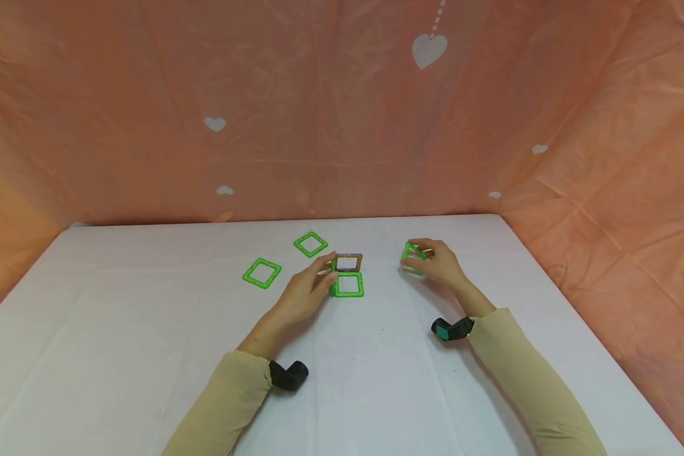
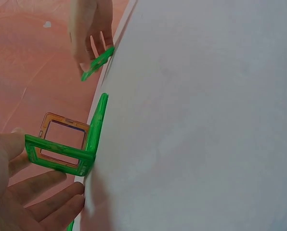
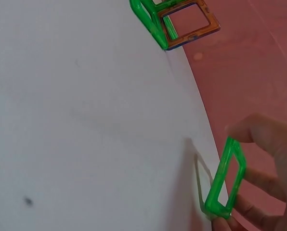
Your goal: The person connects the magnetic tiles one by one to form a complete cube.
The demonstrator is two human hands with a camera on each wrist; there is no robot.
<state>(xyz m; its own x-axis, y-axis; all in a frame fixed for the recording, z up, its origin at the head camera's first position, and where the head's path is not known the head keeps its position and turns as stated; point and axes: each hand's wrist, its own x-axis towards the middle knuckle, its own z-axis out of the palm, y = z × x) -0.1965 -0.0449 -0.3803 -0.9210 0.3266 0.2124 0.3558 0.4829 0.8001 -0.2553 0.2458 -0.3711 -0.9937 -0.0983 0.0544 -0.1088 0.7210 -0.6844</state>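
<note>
Left of centre on the white table, my left hand (image 1: 303, 292) pinches a green square frame tile (image 2: 57, 147) between thumb and fingers. That tile stands upright along the left side of a flat green tile (image 1: 349, 295). An orange-brown square frame tile (image 1: 349, 256) also stands upright, at the flat tile's back edge, so the three form a corner. Further right, my right hand (image 1: 446, 265) grips another green square frame tile (image 3: 220, 171) by its edges, thumb on one side and fingers on the other. It is tilted on edge, apart from the corner, with its shadow beside it.
Two more green square frame tiles lie flat beyond and left of my left hand, one farther back (image 1: 303, 249) and one farther left (image 1: 254, 282). A peach cloth backdrop (image 1: 319, 139) with pale hearts rises behind the white table (image 1: 148, 342).
</note>
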